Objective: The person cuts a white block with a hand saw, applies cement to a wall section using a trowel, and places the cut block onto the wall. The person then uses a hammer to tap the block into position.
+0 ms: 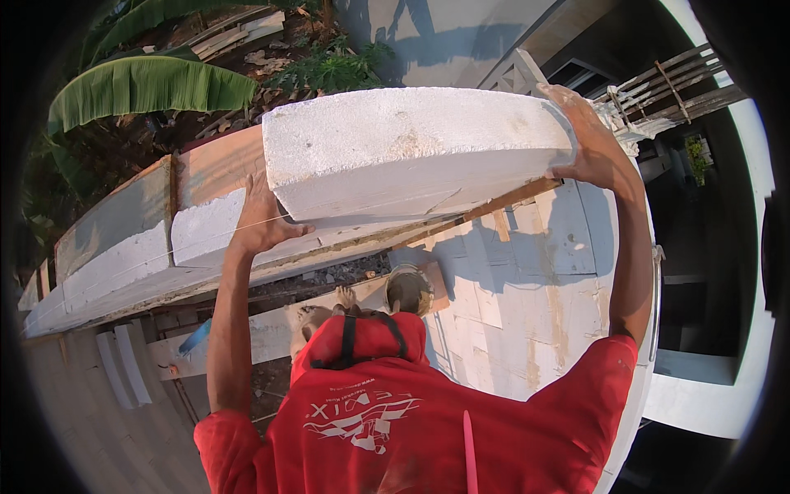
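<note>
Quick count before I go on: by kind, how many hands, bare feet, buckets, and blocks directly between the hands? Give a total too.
Hands: 2
Bare feet: 2
Bucket: 1
White block between the hands: 1
Total: 6

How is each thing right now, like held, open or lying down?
Big white block, held at both ends
Left hand, gripping its left end
Right hand, gripping its right end
Lower blocks, in a row
Bucket, upright, open-topped
Plank, lying flat
Big green leaf, spread out
</note>
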`<state>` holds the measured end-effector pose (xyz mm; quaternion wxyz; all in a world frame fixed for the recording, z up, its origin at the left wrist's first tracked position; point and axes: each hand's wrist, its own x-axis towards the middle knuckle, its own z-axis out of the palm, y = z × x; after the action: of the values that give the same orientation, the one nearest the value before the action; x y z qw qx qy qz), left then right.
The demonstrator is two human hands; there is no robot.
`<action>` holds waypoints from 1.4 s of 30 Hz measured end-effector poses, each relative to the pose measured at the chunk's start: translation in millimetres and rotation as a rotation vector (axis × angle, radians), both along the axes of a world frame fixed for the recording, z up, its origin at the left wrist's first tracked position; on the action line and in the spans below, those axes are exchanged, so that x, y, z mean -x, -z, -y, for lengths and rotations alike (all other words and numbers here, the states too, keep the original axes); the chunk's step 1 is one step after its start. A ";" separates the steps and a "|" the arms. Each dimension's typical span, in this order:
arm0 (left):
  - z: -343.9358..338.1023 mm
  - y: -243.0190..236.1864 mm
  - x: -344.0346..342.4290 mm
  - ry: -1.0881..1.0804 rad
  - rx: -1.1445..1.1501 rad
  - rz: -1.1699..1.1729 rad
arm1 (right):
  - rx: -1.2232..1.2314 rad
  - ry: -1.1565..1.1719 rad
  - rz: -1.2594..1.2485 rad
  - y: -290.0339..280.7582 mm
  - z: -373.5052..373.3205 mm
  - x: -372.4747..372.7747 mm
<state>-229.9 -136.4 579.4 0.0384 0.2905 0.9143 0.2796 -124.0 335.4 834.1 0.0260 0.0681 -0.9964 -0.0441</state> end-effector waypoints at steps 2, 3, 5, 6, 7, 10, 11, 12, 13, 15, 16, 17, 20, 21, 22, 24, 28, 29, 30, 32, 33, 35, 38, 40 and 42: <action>-0.3 -5.3 1.2 -0.012 -0.101 0.109 | -0.021 0.009 0.121 8.4 2.8 19.1; -0.9 -6.7 0.9 -0.025 -0.112 0.113 | -0.071 -0.026 0.155 13.5 7.4 30.8; 4.5 -7.8 -8.5 -0.045 -0.142 0.021 | -0.052 -0.066 0.245 21.6 17.3 47.7; 10.0 -7.7 -15.5 -0.053 -0.165 -0.040 | -0.029 -0.046 0.289 24.8 21.3 52.3; 18.3 -6.7 -23.9 -0.092 -0.120 0.034 | 0.031 -0.124 0.264 27.4 24.1 57.4; 62.9 2.9 -68.9 -0.221 -0.337 -0.062 | 0.050 -0.209 0.254 32.1 25.1 66.1; 76.4 8.5 -85.0 -0.244 -0.404 -0.087 | 0.054 -0.150 0.275 32.6 23.5 66.8; 91.5 16.4 -106.9 -0.360 -0.468 -0.069 | 0.093 -0.222 0.254 33.3 21.9 68.7; 109.8 25.6 -128.3 -0.471 -0.536 -0.052 | 0.121 -0.239 0.256 33.6 19.6 67.8; 145.6 51.7 -163.4 -0.688 -0.621 0.048 | 0.166 -0.255 0.253 34.2 16.3 67.0; 162.0 67.5 -181.0 -0.794 -0.659 0.107 | 0.186 -0.249 0.254 34.1 15.9 66.9; 177.8 84.0 -196.9 -0.899 -0.695 0.170 | 0.207 -0.241 0.257 34.3 16.6 66.5; 216.1 127.8 -229.6 -0.990 -0.634 0.283 | 0.226 -0.234 0.259 33.7 26.5 66.8; 224.2 138.6 -232.3 -1.011 -0.625 0.319 | 0.216 -0.187 0.280 33.4 32.4 67.7; 229.5 147.2 -228.1 -1.027 -0.616 0.345 | 0.185 -0.225 0.262 33.4 39.5 68.3; 236.7 152.4 -216.2 -1.006 -0.577 0.316 | 0.164 -0.270 0.237 33.3 56.1 69.8; 251.7 120.3 -183.0 -1.018 -0.597 0.170 | 0.107 -0.256 0.232 33.8 94.3 71.2; 259.2 106.4 -176.8 -1.046 -0.611 0.142 | 0.143 -0.241 0.244 34.5 104.7 71.6; 268.2 91.8 -171.2 -1.062 -0.620 0.051 | 0.201 -0.248 0.255 34.9 115.5 72.5; 289.0 64.8 -162.8 -1.087 -0.671 -0.087 | 0.183 -0.212 0.251 36.2 138.3 73.6; 301.0 52.8 -160.4 -1.097 -0.711 -0.138 | 0.188 -0.210 0.249 36.5 150.0 74.0; 320.3 36.4 -161.2 -1.123 -0.736 -0.210 | 0.254 -0.195 0.232 37.7 174.2 73.9; 341.2 35.2 -171.7 -1.192 -0.683 -0.212 | 0.338 -0.282 0.196 39.9 208.9 75.9; 349.1 50.2 -185.1 -1.207 -0.664 -0.190 | 0.353 -0.350 0.162 42.9 229.9 79.6; 354.9 74.8 -202.2 -1.238 -0.645 -0.116 | 0.327 -0.403 0.127 46.8 250.1 85.2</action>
<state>-27.7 -491.3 504.6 -0.2650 -0.2724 0.7836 0.4915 -209.2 85.3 787.3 -0.0175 0.2626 -0.9562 0.1278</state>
